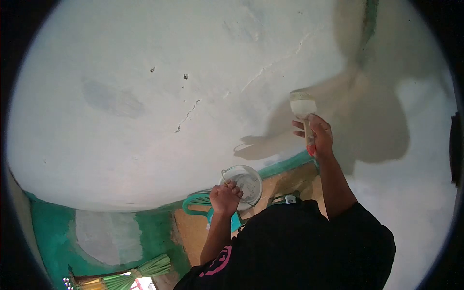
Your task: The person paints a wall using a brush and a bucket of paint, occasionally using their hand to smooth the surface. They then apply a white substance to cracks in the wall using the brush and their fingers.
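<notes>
My right hand [319,134] is closed around the pale handle of a wide flat paintbrush [303,105], its red handle end showing below my fingers. The brush is upright, with its whitish head overlapping the wall [217,43] in this view. Lower down, my left hand [225,197] grips the thin handle of a white bucket [260,182]. Pale grey-white material shows inside the bucket. Cracks [263,71] run across the white wall, along with a few small holes [185,76].
A green plastic chair [195,212] stands on the tan floor [191,232] behind the bucket. A green band [285,164] edges the wall's foot. At lower left are a grey-patched green wall [108,237] and a tied green curtain [152,268].
</notes>
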Tool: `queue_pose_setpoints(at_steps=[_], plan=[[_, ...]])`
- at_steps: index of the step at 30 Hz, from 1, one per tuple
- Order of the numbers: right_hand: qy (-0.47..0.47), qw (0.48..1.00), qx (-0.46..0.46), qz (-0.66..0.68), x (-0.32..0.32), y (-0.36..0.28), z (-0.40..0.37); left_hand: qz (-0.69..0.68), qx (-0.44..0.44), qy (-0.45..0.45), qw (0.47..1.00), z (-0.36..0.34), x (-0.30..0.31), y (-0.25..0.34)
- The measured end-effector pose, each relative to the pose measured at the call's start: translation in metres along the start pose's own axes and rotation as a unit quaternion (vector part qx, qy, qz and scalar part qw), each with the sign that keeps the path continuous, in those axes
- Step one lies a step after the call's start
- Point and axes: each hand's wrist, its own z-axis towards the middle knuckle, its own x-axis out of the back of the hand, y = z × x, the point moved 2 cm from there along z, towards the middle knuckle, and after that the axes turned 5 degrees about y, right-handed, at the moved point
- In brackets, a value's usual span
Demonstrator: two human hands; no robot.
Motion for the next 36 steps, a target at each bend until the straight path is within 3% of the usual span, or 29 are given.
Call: queue_pose_setpoints(at_steps=[2,5,8,12,14,15,19,20,22,24,26,27,29,32,36], plan=[[0.151,0.967,0.010,-0.205,0.004,-0.001,-0.001,0.002,0.009,-0.008,1.000,0.001,0.005,-0.001],[0.181,0.953,0.041,-0.240,-0.001,-0.018,-0.001,0.016,0.010,0.007,1.000,0.001,0.007,-0.001],[0.150,0.954,0.128,-0.225,0.004,-0.042,0.019,0.021,0.006,0.024,0.999,0.000,0.003,-0.004],[0.116,0.968,0.113,-0.191,-0.022,-0.077,0.028,0.030,0.018,0.026,0.999,-0.002,-0.008,-0.006],[0.117,0.943,-0.006,-0.312,-0.009,-0.060,0.035,0.039,0.018,0.034,0.999,-0.003,-0.015,-0.008],[0.119,0.924,-0.007,-0.362,0.002,-0.042,0.035,0.043,0.020,0.044,0.998,-0.002,-0.015,-0.009],[0.122,0.923,-0.184,-0.315,0.041,0.018,0.006,0.052,0.029,0.074,0.995,0.000,-0.017,-0.010],[0.121,0.924,-0.183,-0.313,0.054,0.032,0.002,0.054,0.027,0.074,0.995,0.002,-0.014,-0.010],[0.132,0.882,-0.259,-0.370,0.082,0.058,-0.003,0.061,0.038,0.055,0.996,0.007,-0.010,-0.010],[0.117,0.874,-0.238,-0.406,0.073,0.036,0.006,0.057,0.037,0.049,0.996,0.008,-0.014,-0.014],[0.093,0.854,-0.130,-0.495,0.049,-0.004,0.019,0.056,0.045,0.050,0.996,0.011,-0.014,-0.016],[0.095,0.855,-0.132,-0.493,0.040,-0.018,0.023,0.061,0.047,0.041,0.996,0.013,-0.012,-0.017],[0.062,0.864,-0.046,-0.498,0.024,-0.041,0.031,0.068,0.051,0.032,0.996,0.014,-0.015,-0.019],[0.088,0.888,-0.017,-0.451,0.014,-0.049,0.038,0.074,0.035,0.045,0.996,0.013,-0.025,-0.022],[0.135,0.885,-0.025,-0.446,0.061,0.010,0.041,0.061,0.037,0.058,0.996,0.010,-0.026,-0.021]])
